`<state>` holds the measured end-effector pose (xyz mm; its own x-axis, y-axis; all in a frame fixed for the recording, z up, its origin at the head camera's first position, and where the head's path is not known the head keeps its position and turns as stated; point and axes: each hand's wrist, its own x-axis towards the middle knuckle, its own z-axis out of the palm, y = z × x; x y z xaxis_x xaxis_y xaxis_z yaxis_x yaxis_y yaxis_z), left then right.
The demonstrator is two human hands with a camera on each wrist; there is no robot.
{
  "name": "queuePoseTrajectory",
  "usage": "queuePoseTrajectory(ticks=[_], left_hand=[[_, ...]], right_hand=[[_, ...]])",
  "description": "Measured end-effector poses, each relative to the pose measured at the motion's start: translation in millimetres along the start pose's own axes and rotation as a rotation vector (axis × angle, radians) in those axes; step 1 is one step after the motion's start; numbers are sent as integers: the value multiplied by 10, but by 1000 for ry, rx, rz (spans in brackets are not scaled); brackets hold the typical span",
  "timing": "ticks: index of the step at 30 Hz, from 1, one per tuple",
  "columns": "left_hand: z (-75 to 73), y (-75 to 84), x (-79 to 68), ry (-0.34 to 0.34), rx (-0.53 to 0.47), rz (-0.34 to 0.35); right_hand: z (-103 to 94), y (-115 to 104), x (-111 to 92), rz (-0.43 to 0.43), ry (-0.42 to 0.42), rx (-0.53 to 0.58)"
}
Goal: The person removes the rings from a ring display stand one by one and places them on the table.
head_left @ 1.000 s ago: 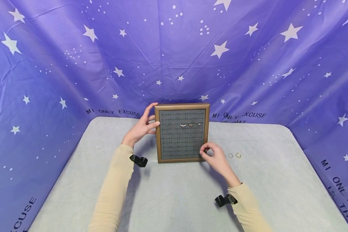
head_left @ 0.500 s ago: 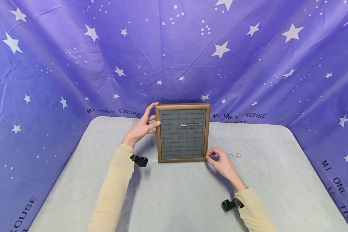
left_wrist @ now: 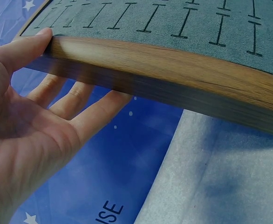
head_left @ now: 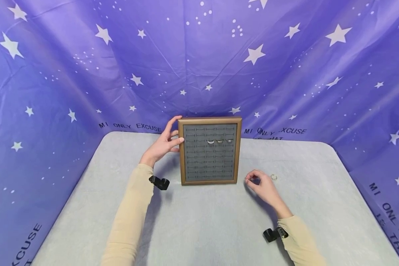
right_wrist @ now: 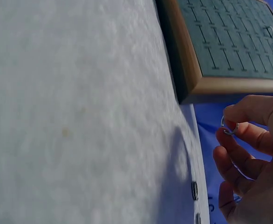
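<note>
My left hand (head_left: 161,146) grips the left edge of an upright wood-framed ring display board (head_left: 208,182), thumb on the front rim and other fingers along its side and behind. Three rings (head_left: 211,142) sit in a row of the board's slotted grey insert, right of centre. To the right of the board, just above the table, my right hand (head_left: 264,189) pinches a thin silver ring (right_wrist: 230,131) between thumb and fingertips. Beside that hand a gold-toned ring (head_left: 274,177) stands on the table. Another ring (right_wrist: 194,191) shows in the right wrist view.
A pale grey cloth-covered table (head_left: 206,225) spreads under the board and both arms. Behind and at the sides hangs a purple curtain (head_left: 199,66) with white stars, close to the board's back. Black cameras (head_left: 159,183) are strapped to both wrists.
My right hand has drawn away from the board's lower right corner, moving right and slightly down, and now covers rings seen on the table earlier. My left hand and the board stay put.
</note>
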<state>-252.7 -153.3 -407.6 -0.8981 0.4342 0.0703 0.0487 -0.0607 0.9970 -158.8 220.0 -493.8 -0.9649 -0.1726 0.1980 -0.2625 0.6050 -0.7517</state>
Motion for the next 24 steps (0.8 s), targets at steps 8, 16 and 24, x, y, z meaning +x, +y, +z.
queuePoseTrajectory(ticks=[8,16,24], left_hand=[[-4,18,-12,11,-4,-12],[12,25,-6,-3,-25,-8],[6,15,6,-4,-21,-2]], right_hand=[[-109,85,-14,-21,20,-25],[-168,138,-87,-45,62,-64],[-181,198,-146,-16,85,-99]])
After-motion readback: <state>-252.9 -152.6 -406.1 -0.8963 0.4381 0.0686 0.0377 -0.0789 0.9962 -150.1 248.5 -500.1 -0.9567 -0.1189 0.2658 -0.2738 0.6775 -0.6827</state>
